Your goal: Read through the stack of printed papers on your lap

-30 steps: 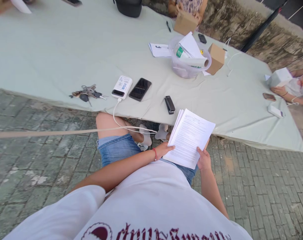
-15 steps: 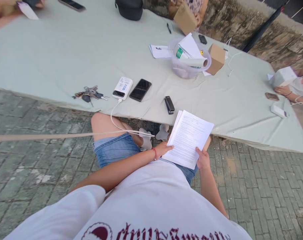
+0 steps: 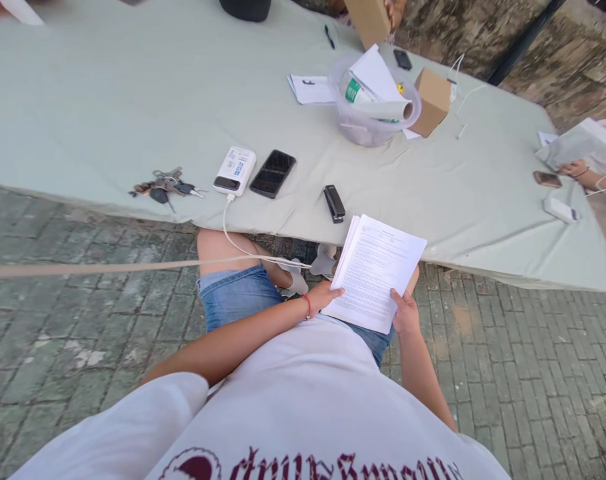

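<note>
A stack of printed white papers (image 3: 375, 270) rests over my lap, just below the table's near edge. My left hand (image 3: 325, 295) grips its lower left edge, thumb on top; a red string circles that wrist. My right hand (image 3: 407, 312) holds the lower right corner with the thumb pressed on the top sheet. On the pale green tablecloth (image 3: 133, 100) right above the papers lies a black stapler (image 3: 334, 203).
Along the table's near edge lie keys (image 3: 163, 186), a white power bank (image 3: 235, 171) with a cable hanging down, and a black phone (image 3: 273, 173). Farther back stand a clear tub of papers (image 3: 375, 100) and cardboard boxes (image 3: 433, 101). Another person's hand (image 3: 577, 169) rests at the right.
The view has shifted slightly, so the table things sit higher in the picture. My hands and the papers stay in the same grip over my lap.
</note>
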The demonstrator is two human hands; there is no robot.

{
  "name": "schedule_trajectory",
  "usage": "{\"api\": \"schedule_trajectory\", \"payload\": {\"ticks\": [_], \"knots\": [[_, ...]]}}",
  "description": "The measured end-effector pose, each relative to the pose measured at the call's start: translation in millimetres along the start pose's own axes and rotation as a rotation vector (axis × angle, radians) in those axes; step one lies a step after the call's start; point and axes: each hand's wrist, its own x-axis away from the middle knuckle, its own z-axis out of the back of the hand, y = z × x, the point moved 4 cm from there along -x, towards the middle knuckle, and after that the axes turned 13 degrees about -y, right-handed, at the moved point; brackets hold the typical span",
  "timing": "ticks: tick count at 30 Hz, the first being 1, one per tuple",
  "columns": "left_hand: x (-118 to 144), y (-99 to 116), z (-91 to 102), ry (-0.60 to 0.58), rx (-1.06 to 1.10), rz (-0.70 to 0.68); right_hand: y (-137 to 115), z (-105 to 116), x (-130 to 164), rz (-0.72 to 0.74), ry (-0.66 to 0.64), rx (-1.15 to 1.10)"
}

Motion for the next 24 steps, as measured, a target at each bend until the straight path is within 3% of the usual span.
{"api": "schedule_trajectory", "payload": {"ticks": [13,24], "knots": [[1.3,6.7,1.2,0.031,-0.075,-0.040,-0.6,-0.1,-10.9,0.048,-0.047,0.002],[5.7,13.3,-1.8,0.027,0.088,-0.038,-3.1,-9.4,-6.7,0.094,-0.029,-0.026]]}}
